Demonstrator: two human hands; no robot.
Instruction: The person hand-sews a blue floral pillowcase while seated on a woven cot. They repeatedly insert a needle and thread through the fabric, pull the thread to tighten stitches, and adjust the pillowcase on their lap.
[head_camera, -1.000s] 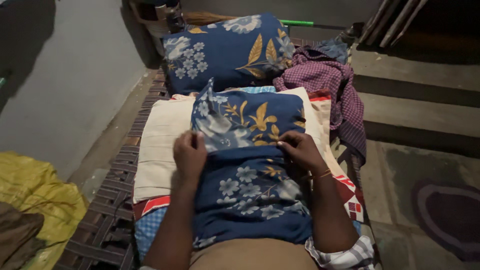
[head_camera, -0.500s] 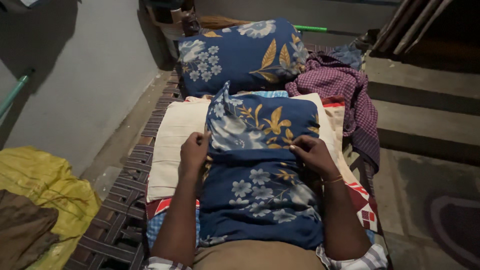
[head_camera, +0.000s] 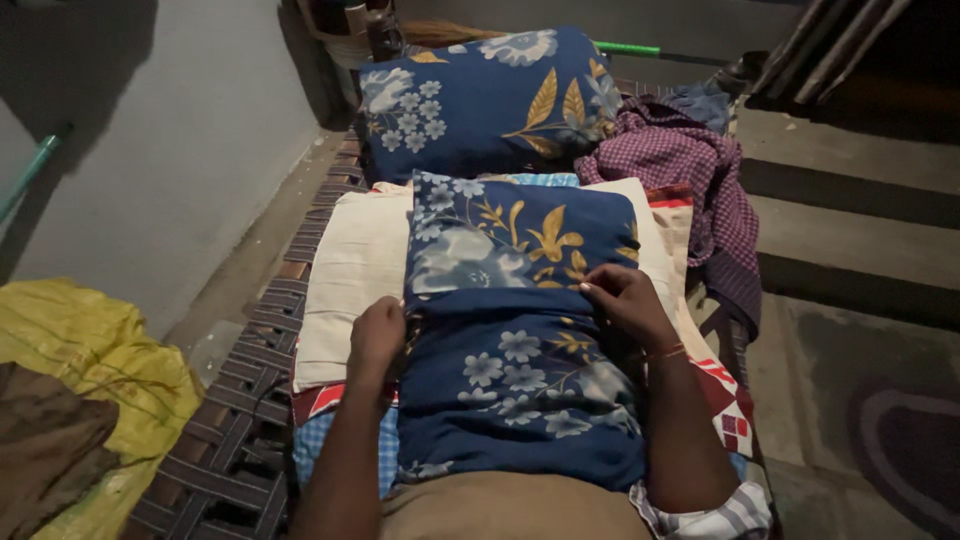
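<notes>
Blue floral pillow cover (head_camera: 515, 340) lay on cream pillow (head_camera: 355, 265) atop woven cot (head_camera: 225, 440). Left hand (head_camera: 378, 335) clenched on cover's left edge; right hand (head_camera: 625, 300) pinched right edge. Since half-second earlier, grips unchanged, fold crease flatter; second floral pillow (head_camera: 480, 100) beyond.

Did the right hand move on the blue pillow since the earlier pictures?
Cannot tell. The right hand sits at the same fold of the blue pillow; the camera itself shifted.

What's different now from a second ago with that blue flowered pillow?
Both hands slid outward to the sides of the blue flowered pillow: left hand to its left edge, right hand to its right, still gripping the cover. The second pillow and checked cloth stayed put.
</notes>
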